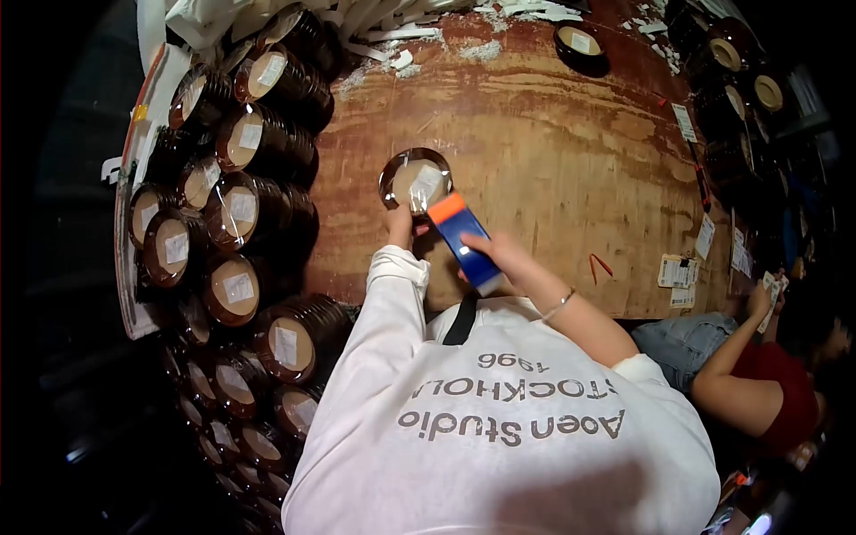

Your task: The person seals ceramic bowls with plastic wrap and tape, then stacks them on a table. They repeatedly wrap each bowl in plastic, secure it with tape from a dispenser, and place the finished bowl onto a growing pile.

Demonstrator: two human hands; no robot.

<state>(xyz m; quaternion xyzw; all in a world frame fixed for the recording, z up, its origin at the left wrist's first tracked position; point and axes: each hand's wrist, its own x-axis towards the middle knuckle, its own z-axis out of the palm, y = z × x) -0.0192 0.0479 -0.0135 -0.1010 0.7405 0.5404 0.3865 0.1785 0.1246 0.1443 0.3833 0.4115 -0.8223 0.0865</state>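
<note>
A round brown plate [417,181] with a glossy dark rim, a tan middle and a white label lies on the wooden table, clear wrap shining over it. My left hand [401,226] grips the near edge of the plate, fingers partly hidden beneath the rim. Wrapped in my right hand [490,255] is a blue, box-shaped hand tool [465,239] with an orange end; its exact kind I cannot tell. The orange end overlaps the plate's lower right rim in this view.
Stacks of wrapped, labelled brown plates [241,207] crowd the left. White foam scraps [401,36] and another plate [581,46] lie at the back. Paper labels [678,271] and a red V-shaped piece [601,267] lie right. Another person's hand [769,299] holds paper.
</note>
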